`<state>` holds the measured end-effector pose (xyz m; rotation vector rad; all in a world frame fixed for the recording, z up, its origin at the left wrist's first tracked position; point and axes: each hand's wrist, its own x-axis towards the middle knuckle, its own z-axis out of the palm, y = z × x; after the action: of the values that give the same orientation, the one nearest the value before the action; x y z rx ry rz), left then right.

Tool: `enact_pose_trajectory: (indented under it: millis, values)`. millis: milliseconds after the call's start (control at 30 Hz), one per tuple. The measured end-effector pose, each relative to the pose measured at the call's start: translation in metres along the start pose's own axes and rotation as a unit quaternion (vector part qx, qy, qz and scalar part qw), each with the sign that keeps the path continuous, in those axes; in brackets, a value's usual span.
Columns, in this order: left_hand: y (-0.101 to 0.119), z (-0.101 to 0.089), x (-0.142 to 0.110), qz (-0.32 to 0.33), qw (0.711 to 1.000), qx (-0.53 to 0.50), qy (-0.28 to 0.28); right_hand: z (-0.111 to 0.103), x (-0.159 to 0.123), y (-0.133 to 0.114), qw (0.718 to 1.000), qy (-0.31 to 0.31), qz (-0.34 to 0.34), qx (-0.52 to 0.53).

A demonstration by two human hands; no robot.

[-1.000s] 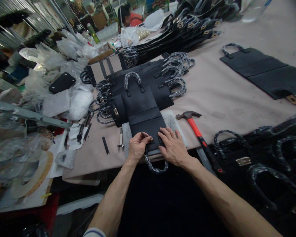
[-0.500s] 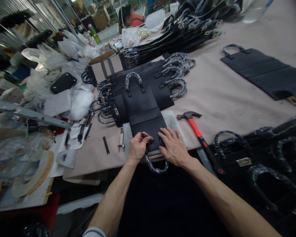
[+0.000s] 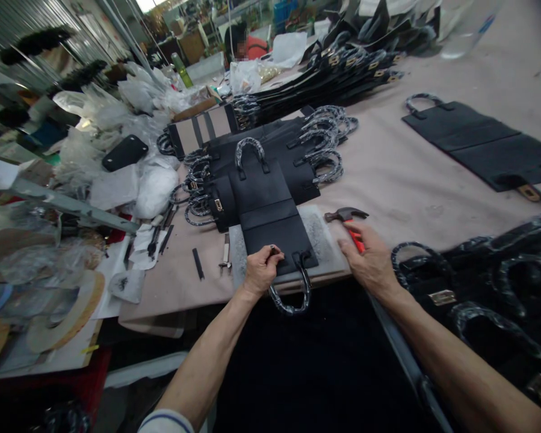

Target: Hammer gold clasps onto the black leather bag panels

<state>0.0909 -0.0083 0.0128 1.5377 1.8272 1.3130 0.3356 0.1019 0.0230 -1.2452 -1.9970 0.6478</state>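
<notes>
My left hand point(image 3: 260, 269) pinches a short dark rod-like tool point(image 3: 274, 250), mostly hidden by the fingers, over the near end of a black bag panel point(image 3: 270, 216). That panel lies flat on a pale slab point(image 3: 327, 237), with one plastic-wrapped handle point(image 3: 251, 144) at its far end and another point(image 3: 292, 310) hanging over the table edge. Right of the slab, my right hand point(image 3: 370, 255) is closed around the red handle of a claw hammer point(image 3: 355, 231). The hammer's head points away from me, and its lower grip is hidden by the hand.
More black panels with wrapped handles point(image 3: 327, 138) are stacked beyond the slab. Another panel point(image 3: 482, 138) lies at right, above a pile of black bags point(image 3: 460, 294). A dark strip point(image 3: 198, 263) and a metal tool point(image 3: 225, 255) lie left. Plastic bags point(image 3: 148, 192) crowd the far left.
My right hand has left the panel and moved right onto the hammer's handle. My left hand still pinches the small tool at the panel's near end.
</notes>
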Motion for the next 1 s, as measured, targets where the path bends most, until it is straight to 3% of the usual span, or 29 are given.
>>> enact_pose_trajectory:
  millis: [67, 167, 233, 333, 467, 567, 667, 767, 867, 933, 1000]
  values:
    - [0.0, 0.0, 0.0, 0.014, 1.0, 0.008, -0.006, -0.017, 0.002, 0.013, 0.989, -0.011, 0.052, -0.138]
    - [-0.001, 0.0, -0.001, 0.039, 0.999, 0.011, -0.013, -0.028, 0.002, 0.026, 0.95, -0.14, 0.154, -0.233]
    - [-0.002, 0.0, -0.002, 0.052, 0.999, 0.009, -0.013, -0.027, 0.005, 0.029, 0.937, -0.191, 0.22, -0.195]
    - [-0.005, 0.0, -0.003, 0.055, 0.998, 0.007, -0.01, -0.024, 0.015, 0.025, 0.932, -0.206, 0.286, -0.082]
    - [-0.005, 0.0, -0.003, 0.045, 0.999, -0.003, -0.014, -0.026, 0.026, 0.005, 0.913, -0.239, 0.32, 0.085]
    - [-0.005, 0.0, -0.004, 0.039, 0.999, -0.004, -0.021, -0.033, 0.021, -0.023, 0.904, -0.234, 0.323, 0.155]
    - [-0.007, 0.001, -0.005, 0.034, 0.999, -0.006, -0.021, -0.044, 0.007, -0.058, 0.939, -0.171, 0.247, 0.165]
    - [-0.01, 0.002, -0.006, 0.042, 0.999, -0.009, -0.023, -0.053, -0.006, -0.09, 0.994, -0.097, 0.033, 0.027]
    - [-0.014, 0.004, -0.006, 0.043, 0.999, 0.006, -0.023, -0.053, -0.012, -0.108, 0.97, -0.136, -0.142, -0.143]
    - [-0.015, 0.005, -0.007, 0.038, 0.999, 0.015, -0.019, -0.054, -0.01, -0.115, 0.937, -0.201, -0.196, -0.207]
    - [-0.014, 0.005, -0.007, 0.044, 0.999, 0.011, -0.018, -0.06, -0.004, -0.124, 0.925, -0.216, -0.214, -0.226]
